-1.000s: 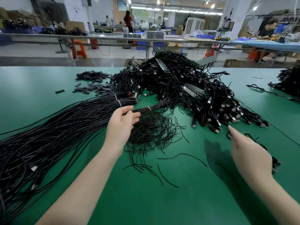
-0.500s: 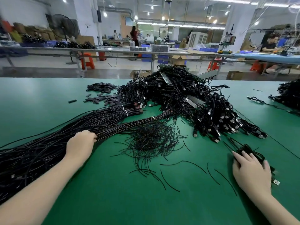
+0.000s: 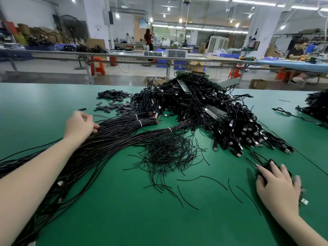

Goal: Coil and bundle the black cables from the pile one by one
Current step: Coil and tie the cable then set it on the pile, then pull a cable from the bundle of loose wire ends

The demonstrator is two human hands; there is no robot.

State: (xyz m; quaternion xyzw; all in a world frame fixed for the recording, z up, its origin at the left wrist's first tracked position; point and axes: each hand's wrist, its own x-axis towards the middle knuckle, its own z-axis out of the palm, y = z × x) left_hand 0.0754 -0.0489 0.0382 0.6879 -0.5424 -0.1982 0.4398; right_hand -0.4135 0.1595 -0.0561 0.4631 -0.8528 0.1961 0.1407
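A long sheaf of straight black cables (image 3: pixel 110 137) runs from the lower left toward the middle of the green table (image 3: pixel 124 219). My left hand (image 3: pixel 79 125) lies on its far edge, fingers curled into the strands; whether it grips one I cannot tell. A coiled black cable (image 3: pixel 271 166) with a USB plug (image 3: pixel 304 201) sits at the right, pressed flat under my right hand (image 3: pixel 278 187), whose fingers are spread. A big pile of tangled black USB cables (image 3: pixel 204 110) rises behind.
A loose nest of short black wire ties (image 3: pixel 166 153) lies in the middle, with stray ties scattered toward me. Small dark sleeves (image 3: pixel 113 102) are heaped at the back left. Another cable heap (image 3: pixel 317 103) sits at the far right. Workbenches and people stand beyond the table.
My left hand has slid forward along the cable sheaf from its near part to its far edge. My right hand stays pressed down on the coiled cable.
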